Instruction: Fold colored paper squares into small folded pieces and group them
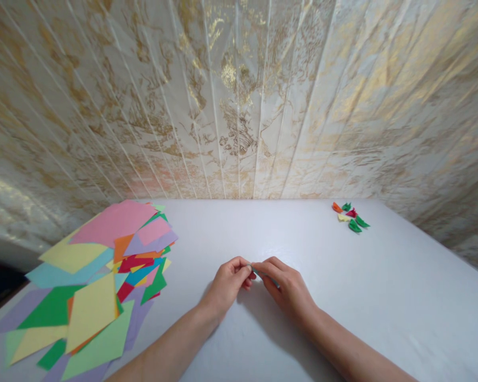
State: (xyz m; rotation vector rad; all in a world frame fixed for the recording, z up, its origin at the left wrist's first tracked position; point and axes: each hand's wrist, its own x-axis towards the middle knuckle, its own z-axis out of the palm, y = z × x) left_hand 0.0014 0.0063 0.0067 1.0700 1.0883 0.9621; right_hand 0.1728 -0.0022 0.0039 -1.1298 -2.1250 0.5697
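Gold-patterned cloth [239,122] hangs at twelve o'clock, striped with creases, dropping to the far edge of a white table [207,228]. Centre stage, both hands meet on one tiny thing: a blue-grey piece [255,271], mostly hidden by fingers, held just off the table, by the look of the shadow below. Left hand [231,280] has its end nipped between thumb and forefinger; right hand [284,284] closes in from three o'clock, its grip narrow, fingers laid along the other end. Two pinches, one from each side, presumably because something this small would twist away from one alone (its exact shape, I can't make out). Forearms run in from seven and five o'clock, leaving the fingertips in plain sight.

Over at nine o'clock, coloured sheets [91,307] fan out in an overlapping heap, likely kept to the side so elbows don't scatter them. Up at two o'clock, little folded bits [355,226] in green, orange, red and yellow huddle together, apparently parked beyond the hands' reach of accident.
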